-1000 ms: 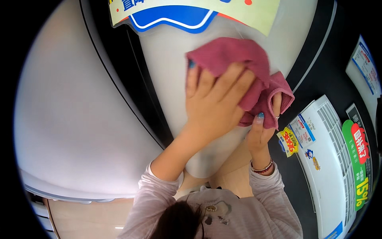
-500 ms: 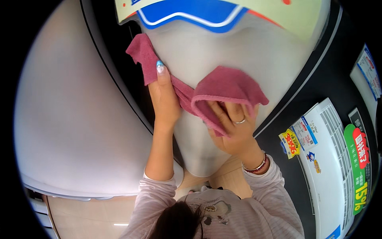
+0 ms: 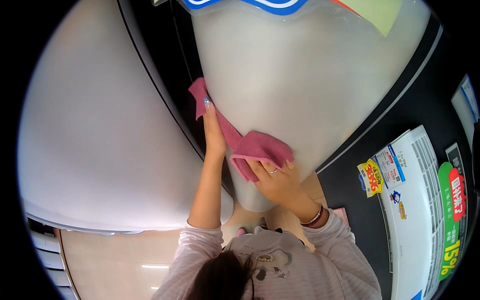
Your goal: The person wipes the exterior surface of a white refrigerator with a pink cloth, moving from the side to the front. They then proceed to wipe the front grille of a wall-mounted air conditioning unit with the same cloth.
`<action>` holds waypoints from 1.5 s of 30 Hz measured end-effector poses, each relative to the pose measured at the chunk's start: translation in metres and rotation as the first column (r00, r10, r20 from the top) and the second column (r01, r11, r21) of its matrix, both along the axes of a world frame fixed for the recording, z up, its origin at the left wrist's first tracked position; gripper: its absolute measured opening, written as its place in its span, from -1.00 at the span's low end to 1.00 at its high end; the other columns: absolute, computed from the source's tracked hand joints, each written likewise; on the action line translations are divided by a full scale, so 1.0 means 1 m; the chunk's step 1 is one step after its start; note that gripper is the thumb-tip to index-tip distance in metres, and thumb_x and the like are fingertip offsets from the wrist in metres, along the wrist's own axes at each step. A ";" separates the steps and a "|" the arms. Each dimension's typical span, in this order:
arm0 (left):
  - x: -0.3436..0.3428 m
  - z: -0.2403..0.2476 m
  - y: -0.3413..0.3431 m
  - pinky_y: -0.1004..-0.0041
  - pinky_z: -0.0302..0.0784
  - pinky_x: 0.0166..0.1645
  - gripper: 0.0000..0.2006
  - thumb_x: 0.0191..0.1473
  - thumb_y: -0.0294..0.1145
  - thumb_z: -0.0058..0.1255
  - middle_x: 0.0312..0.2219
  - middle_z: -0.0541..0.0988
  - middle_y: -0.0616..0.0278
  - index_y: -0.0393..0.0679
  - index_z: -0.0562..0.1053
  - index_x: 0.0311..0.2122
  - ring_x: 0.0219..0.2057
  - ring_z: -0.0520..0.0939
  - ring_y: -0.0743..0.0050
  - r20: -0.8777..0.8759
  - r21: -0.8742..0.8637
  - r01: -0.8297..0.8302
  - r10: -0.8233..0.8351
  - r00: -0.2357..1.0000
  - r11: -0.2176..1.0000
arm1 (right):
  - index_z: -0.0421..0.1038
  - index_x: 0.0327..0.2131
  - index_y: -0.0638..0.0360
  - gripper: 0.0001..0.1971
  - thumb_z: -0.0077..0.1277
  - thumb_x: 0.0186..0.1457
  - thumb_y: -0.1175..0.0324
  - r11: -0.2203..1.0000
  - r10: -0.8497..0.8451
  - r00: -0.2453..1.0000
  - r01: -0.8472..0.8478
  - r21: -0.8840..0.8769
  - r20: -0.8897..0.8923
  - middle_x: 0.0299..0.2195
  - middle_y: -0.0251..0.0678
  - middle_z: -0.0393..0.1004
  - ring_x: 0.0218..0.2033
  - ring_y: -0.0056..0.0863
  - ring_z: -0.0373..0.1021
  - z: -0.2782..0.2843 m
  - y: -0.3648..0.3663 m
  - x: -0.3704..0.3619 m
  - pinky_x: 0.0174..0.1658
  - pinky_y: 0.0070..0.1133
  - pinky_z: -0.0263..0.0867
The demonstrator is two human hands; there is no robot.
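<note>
A dusky pink cloth (image 3: 260, 147) stretches between my two hands against a tall, smooth white appliance (image 3: 300, 80). My left hand (image 3: 214, 134) grips one end at the appliance's left edge, thumb up, with a corner of cloth sticking out beyond it. Farther right and nearer to me, my right hand (image 3: 280, 181) presses the bunched other end on the white surface. The cloth covers part of its fingers, and a ring shows on one of them.
Another large white appliance (image 3: 110, 130) stands close on the left, past a dark gap. On the right, a white wall air conditioner unit (image 3: 415, 210) with coloured tags is mounted on a black panel (image 3: 360, 185). A blue-edged sticker (image 3: 280, 7) crosses the top.
Both hands have come down the white surface toward me with the cloth. The right hand's part of the cloth lies flatter now. The sticker sits higher in view.
</note>
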State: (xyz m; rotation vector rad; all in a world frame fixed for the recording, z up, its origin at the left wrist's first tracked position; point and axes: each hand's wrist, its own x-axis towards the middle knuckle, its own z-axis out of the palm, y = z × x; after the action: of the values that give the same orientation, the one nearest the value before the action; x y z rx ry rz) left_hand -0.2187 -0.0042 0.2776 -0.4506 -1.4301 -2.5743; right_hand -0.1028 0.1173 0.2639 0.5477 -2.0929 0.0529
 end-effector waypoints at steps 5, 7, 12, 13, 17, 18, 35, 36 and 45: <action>-0.005 -0.057 -0.004 0.48 0.06 0.08 -0.36 0.10 0.09 -0.45 0.00 0.20 0.11 -0.34 0.09 0.05 0.00 0.23 0.40 0.073 -0.010 -0.032 0.033 0.997 0.999 | 0.43 -0.27 0.03 -0.64 -0.05 -0.29 0.37 1.000 0.031 0.996 -0.031 -0.002 0.088 -0.50 -0.49 0.42 -0.56 -0.57 0.31 -0.030 -0.004 0.010 -0.28 -0.62 0.14; -0.009 -0.079 -0.002 0.49 0.07 0.09 -0.40 0.11 0.06 -0.46 0.01 0.21 0.17 -0.27 0.10 0.06 0.00 0.24 0.41 0.135 0.053 -0.001 -0.006 0.991 0.999 | 0.43 -0.26 0.03 -0.64 -0.05 -0.29 0.37 0.999 0.019 0.987 -0.024 0.030 0.161 -0.59 -0.49 0.39 -0.62 -0.59 0.29 -0.048 -0.002 0.012 -0.35 -0.62 0.14; 0.001 -0.104 0.002 0.49 0.10 0.07 -0.42 0.10 0.05 -0.43 0.00 0.23 0.19 -0.24 0.12 0.06 -0.02 0.26 0.41 0.237 0.173 0.020 -0.061 0.970 0.985 | 0.43 -0.24 0.03 -0.63 -0.04 -0.27 0.36 0.997 0.057 0.975 -0.065 0.031 0.214 -0.67 -0.50 0.32 -0.70 -0.60 0.25 -0.101 -0.003 0.011 -0.40 -0.64 0.14; 0.000 -0.115 0.001 0.49 0.11 0.07 -0.41 0.10 0.06 -0.41 0.00 0.22 0.18 -0.24 0.11 0.06 -0.01 0.25 0.40 0.253 0.172 0.017 -0.060 0.966 0.985 | 0.43 -0.24 0.04 -0.63 -0.04 -0.27 0.36 0.997 0.057 0.966 -0.068 0.037 0.251 -0.67 -0.50 0.32 -0.70 -0.60 0.24 -0.108 -0.004 0.013 -0.40 -0.64 0.14; 0.001 -0.153 0.003 0.50 0.13 0.07 -0.40 0.08 0.07 -0.39 -0.01 0.23 0.17 -0.24 0.10 0.06 -0.02 0.26 0.39 0.347 0.157 -0.023 -0.034 0.937 0.987 | 0.43 -0.24 0.09 -0.65 -0.03 -0.25 0.37 0.992 0.123 0.976 -0.121 -0.020 0.181 -0.67 -0.48 0.30 -0.68 -0.61 0.23 -0.135 -0.006 0.012 -0.39 -0.64 0.15; -0.001 -0.172 0.001 0.49 0.13 0.06 -0.40 0.08 0.08 -0.39 -0.01 0.24 0.18 -0.23 0.11 0.05 -0.02 0.26 0.39 0.341 0.200 0.000 -0.070 0.937 0.980 | 0.43 -0.24 0.10 -0.64 -0.03 -0.25 0.37 0.992 0.127 0.976 -0.128 -0.005 0.178 -0.65 -0.47 0.31 -0.68 -0.61 0.23 -0.140 -0.007 0.012 -0.38 -0.63 0.16; 0.106 -0.156 0.078 0.16 0.21 -0.21 -0.78 0.04 -0.35 -0.33 -0.60 0.39 0.04 -0.31 0.29 -0.38 -0.47 0.41 0.18 0.264 -0.327 -0.070 0.162 0.951 0.942 | 0.26 -0.15 0.30 -0.57 -0.08 -0.21 0.47 0.939 0.199 0.794 0.013 -0.345 0.574 -0.11 0.01 0.23 -0.06 -0.03 0.16 -0.170 0.064 0.064 -0.06 -0.22 0.06; 0.097 -0.176 0.075 0.01 0.10 -0.12 -0.75 -0.06 -0.33 -0.17 -0.47 0.40 0.04 -0.33 0.32 -0.34 -0.35 0.38 0.09 -0.361 -0.681 -0.334 0.098 0.927 0.652 | 0.24 -0.12 0.33 -0.57 -0.10 -0.19 0.48 0.934 0.154 0.866 0.030 -0.356 0.476 -0.10 0.05 0.20 -0.05 0.00 0.14 -0.164 0.070 0.063 -0.02 -0.22 0.01; 0.091 -0.016 0.115 -0.05 -0.06 0.01 -0.60 -0.35 -0.19 0.06 -0.27 0.42 0.31 -0.12 0.41 -0.30 -0.13 0.28 0.02 -0.946 -0.207 -0.909 0.164 0.281 0.363 | 0.09 -0.06 0.53 -0.58 -0.29 -0.02 0.46 0.751 0.049 0.999 -0.023 -0.660 0.022 0.01 0.26 -0.01 0.05 0.15 -0.04 -0.074 0.107 0.020 0.09 -0.23 -0.17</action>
State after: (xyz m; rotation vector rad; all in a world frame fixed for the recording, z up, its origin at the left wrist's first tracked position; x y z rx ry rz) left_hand -0.1282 0.1110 0.2621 -0.8124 -1.6650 -0.7036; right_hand -0.0829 0.2243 0.1896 0.1436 -1.9230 0.8085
